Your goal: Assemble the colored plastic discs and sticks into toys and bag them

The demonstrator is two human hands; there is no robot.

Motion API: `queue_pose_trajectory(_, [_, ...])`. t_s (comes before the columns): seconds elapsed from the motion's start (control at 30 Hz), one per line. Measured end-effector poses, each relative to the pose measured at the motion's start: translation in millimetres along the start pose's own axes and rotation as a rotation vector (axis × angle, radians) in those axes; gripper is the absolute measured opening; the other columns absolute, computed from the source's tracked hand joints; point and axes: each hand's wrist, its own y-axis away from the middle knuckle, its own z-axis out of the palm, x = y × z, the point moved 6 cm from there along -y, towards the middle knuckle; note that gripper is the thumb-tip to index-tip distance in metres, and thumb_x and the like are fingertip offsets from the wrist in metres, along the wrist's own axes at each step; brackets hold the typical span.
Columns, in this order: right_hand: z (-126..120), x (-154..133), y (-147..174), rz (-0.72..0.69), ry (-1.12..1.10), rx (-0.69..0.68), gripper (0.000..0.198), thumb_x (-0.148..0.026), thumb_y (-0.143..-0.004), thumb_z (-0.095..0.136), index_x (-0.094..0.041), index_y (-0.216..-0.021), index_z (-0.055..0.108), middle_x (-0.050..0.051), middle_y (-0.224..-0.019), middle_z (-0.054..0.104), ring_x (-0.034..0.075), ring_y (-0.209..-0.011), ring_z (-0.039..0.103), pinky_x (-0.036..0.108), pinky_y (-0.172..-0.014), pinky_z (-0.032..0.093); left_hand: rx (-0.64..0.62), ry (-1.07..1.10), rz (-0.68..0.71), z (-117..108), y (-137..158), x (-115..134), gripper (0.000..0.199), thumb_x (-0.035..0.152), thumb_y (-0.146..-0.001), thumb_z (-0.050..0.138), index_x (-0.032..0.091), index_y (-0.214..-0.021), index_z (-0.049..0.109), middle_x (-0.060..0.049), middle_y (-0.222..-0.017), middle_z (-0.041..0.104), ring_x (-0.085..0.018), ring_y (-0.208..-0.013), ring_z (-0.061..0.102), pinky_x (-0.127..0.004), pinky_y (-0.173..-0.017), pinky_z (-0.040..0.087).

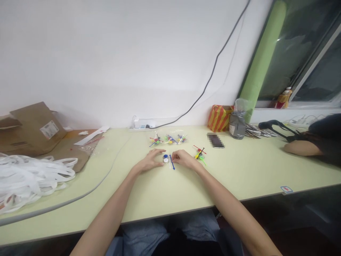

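My left hand (151,160) rests on the table with thumb and fingers spread, holding nothing. Just past its fingertips lie a small blue disc (165,156) and a small white disc (166,160), close together. A thin white plastic arrow (169,163) lies to the right of the discs, and a blue plastic arrow (173,164) is beside it, pointing toward me. My right hand (182,158) has its fingers drawn together at the blue arrow's upper part; the exact contact is partly hidden. Mixed colourful plastic pieces (199,154) lie to the right of that hand.
Clear bags of coloured plastic pieces (172,138) lie behind my hands. A phone (216,140), a grey container (237,125) and a striped bag (217,118) are at back right. White straps (34,181), cardboard (39,128) and a cable (87,192) occupy the left; a person leans at far right.
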Motion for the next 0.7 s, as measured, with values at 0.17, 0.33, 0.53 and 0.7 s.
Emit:
queue_pose_trajectory(0.17, [-0.6, -2.5, 1.4, 0.000, -0.009, 0.020, 0.010, -0.013, -0.082, 0.062, -0.015, -0.088, 0.071, -0.001, -0.071, 0.060, 0.011, -0.063, 0.052, 0.021, -0.062, 0.035, -0.015, -0.055, -0.003, 5.4, -1.7, 0.1, 0.068, 0.052, -0.072, 0.075, 0.033, -0.135, 0.056, -0.009, -0.137, 0.054, -0.032, -0.133, 0.044, -0.048, -0.112, 0.032])
queue_pose_trajectory(0.33, [-0.4, -5.1, 2.0, -0.015, 0.007, 0.010, 0.012, -0.011, -0.083, 0.061, -0.016, -0.087, 0.070, -0.002, -0.069, 0.059, 0.010, -0.063, 0.051, 0.020, -0.062, 0.035, -0.034, -0.062, 0.007, 7.9, -3.2, -2.0, 0.069, 0.054, -0.074, 0.073, 0.032, -0.136, 0.054, -0.009, -0.140, 0.051, -0.033, -0.135, 0.041, -0.047, -0.113, 0.031])
queue_pose_trajectory(0.53, [0.1, -4.0, 2.1, -0.019, 0.013, 0.025, 0.011, -0.012, -0.082, 0.061, -0.016, -0.090, 0.068, -0.002, -0.070, 0.060, 0.011, -0.063, 0.052, 0.021, -0.061, 0.035, -0.097, -0.066, -0.055, 9.0, -2.6, -3.8, 0.076, 0.058, -0.075, 0.070, 0.032, -0.142, 0.047, -0.008, -0.148, 0.044, -0.032, -0.141, 0.034, -0.048, -0.116, 0.027])
queue_pose_trajectory(0.7, [-4.6, -6.6, 3.8, -0.015, 0.014, 0.095, 0.014, -0.015, -0.085, 0.057, -0.018, -0.097, 0.065, -0.001, -0.074, 0.062, 0.012, -0.065, 0.055, 0.022, -0.061, 0.036, -0.155, -0.058, -0.069, 7.7, -1.3, -1.8, 0.076, 0.054, -0.077, 0.070, 0.030, -0.144, 0.044, -0.008, -0.152, 0.040, -0.031, -0.144, 0.030, -0.048, -0.118, 0.026])
